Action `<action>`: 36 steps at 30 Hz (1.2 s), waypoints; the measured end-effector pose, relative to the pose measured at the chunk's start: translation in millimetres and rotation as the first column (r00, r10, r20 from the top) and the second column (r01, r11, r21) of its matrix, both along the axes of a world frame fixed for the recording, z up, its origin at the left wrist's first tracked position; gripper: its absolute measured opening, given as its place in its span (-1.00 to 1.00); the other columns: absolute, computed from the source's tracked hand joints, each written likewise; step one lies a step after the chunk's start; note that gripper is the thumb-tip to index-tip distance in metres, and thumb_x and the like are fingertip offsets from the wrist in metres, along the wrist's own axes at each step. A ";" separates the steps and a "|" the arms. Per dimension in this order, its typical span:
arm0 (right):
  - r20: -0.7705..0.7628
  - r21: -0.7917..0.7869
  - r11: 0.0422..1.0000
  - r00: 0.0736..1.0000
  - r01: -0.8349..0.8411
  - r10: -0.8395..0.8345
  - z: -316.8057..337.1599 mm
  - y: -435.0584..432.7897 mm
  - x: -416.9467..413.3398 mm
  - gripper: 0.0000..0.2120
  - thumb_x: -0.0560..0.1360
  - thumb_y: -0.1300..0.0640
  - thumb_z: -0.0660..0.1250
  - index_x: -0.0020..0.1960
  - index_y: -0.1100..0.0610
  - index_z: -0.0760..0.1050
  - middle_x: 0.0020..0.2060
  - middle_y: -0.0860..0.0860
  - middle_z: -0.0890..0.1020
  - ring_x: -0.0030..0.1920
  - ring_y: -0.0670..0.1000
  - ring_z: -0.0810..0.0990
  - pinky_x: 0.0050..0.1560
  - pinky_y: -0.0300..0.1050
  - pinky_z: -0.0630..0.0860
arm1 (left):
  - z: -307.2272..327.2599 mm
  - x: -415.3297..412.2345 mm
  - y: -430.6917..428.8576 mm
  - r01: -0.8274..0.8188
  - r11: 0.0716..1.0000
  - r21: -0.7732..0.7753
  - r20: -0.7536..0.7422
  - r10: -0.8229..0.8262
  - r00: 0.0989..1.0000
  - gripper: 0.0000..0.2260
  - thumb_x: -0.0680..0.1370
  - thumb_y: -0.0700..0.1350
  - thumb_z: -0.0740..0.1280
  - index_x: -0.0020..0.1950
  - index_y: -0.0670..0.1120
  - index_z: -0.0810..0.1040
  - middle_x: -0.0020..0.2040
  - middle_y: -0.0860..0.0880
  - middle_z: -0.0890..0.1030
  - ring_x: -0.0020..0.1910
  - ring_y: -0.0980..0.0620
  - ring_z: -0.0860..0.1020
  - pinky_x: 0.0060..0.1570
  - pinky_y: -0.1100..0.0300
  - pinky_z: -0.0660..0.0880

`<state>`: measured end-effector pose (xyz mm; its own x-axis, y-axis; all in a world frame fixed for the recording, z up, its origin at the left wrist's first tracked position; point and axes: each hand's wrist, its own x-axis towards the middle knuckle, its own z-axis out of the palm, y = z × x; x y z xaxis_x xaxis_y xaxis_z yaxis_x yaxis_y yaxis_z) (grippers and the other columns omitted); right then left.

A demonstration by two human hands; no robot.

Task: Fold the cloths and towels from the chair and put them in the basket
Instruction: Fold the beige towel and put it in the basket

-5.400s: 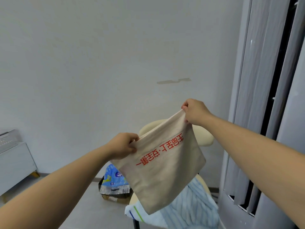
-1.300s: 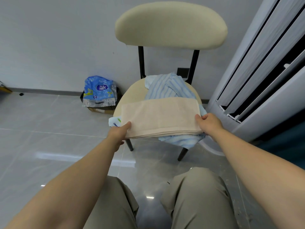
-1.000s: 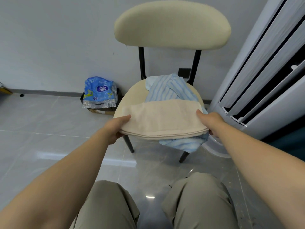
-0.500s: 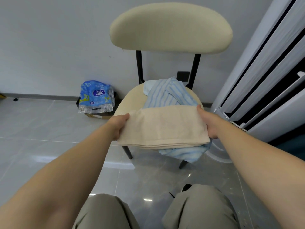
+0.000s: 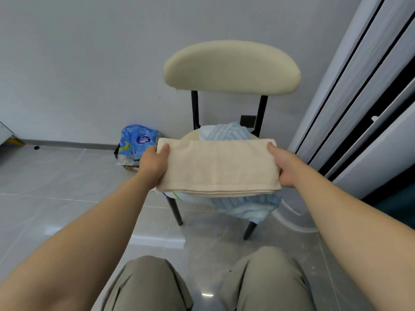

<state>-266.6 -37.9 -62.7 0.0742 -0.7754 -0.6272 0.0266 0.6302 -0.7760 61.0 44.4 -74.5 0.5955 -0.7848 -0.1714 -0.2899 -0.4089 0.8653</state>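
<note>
I see my left hand [image 5: 155, 166] and right hand [image 5: 284, 167] each pinching a short end of the folded beige cotton cloth [image 5: 217, 167], thumbs on top, holding it flat over the cream padded black-legged chair [image 5: 231, 66]. A crumpled blue striped cloth [image 5: 244, 205] lies under it at 6 o'clock, and a blue plastic packet [image 5: 137, 142] sits at 10 o'clock

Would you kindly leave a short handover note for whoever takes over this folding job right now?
Left hand grips the left end of the folded beige cloth; right hand grips its right end, over the chair seat.
Done: beige cloth folded flat in layers.
Left: put it in the basket, which is not in view; then fold the blue striped cloth lying on the seat and basket it too.
</note>
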 end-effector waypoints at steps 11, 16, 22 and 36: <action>-0.571 -0.614 0.749 0.795 -0.248 -0.205 69.3 44.9 -3.6 -0.57 0.68 -0.20 -0.02 0.20 0.10 0.43 -0.01 0.02 0.53 -0.02 0.09 0.48 -0.04 -0.09 0.34 | 81.0 -5.1 59.0 -0.015 0.978 -0.210 0.118 0.041 0.992 -0.70 0.64 0.12 0.19 0.01 -0.11 0.48 -0.15 0.03 0.51 -0.17 0.03 0.48 -0.21 0.13 0.34; -0.517 -0.630 0.758 0.820 -0.170 -0.246 74.1 49.4 -13.3 -0.50 0.67 -0.20 0.01 0.28 0.17 0.46 0.17 0.14 0.58 0.13 0.17 0.53 0.10 -0.02 0.44 | 104.9 1.7 75.4 0.006 0.963 -0.268 0.142 0.033 0.989 -0.72 0.62 0.12 0.22 0.01 -0.09 0.50 -0.13 0.00 0.56 -0.19 0.02 0.51 -0.26 0.12 0.38; -0.516 -0.610 0.776 0.823 -0.158 -0.238 75.7 57.5 -13.4 -0.48 0.67 -0.19 0.03 0.32 0.20 0.45 0.23 0.16 0.56 0.18 0.19 0.53 0.20 0.04 0.47 | 114.6 3.9 76.2 0.009 0.981 -0.193 0.161 0.023 0.987 -0.67 0.61 0.17 0.21 0.09 -0.08 0.52 -0.05 -0.03 0.58 -0.06 -0.08 0.55 -0.07 0.02 0.46; -0.530 -0.459 0.862 0.845 -0.215 -0.071 68.4 54.3 -22.9 -0.58 0.66 -0.09 0.09 0.20 0.20 0.55 0.09 0.15 0.62 0.07 0.19 0.58 0.08 -0.01 0.49 | 99.7 2.1 80.5 0.203 0.979 -0.007 -0.081 -0.203 0.976 -0.58 0.62 -0.11 0.28 0.48 0.12 0.38 0.30 0.06 0.42 0.14 -0.04 0.52 0.03 0.15 0.47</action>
<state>-289.5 16.4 5.7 -0.0776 -0.9884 -0.1304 -0.4929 0.1517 -0.8568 63.1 124.9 25.2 0.4081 -0.8876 -0.2136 -0.2958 -0.3499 0.8889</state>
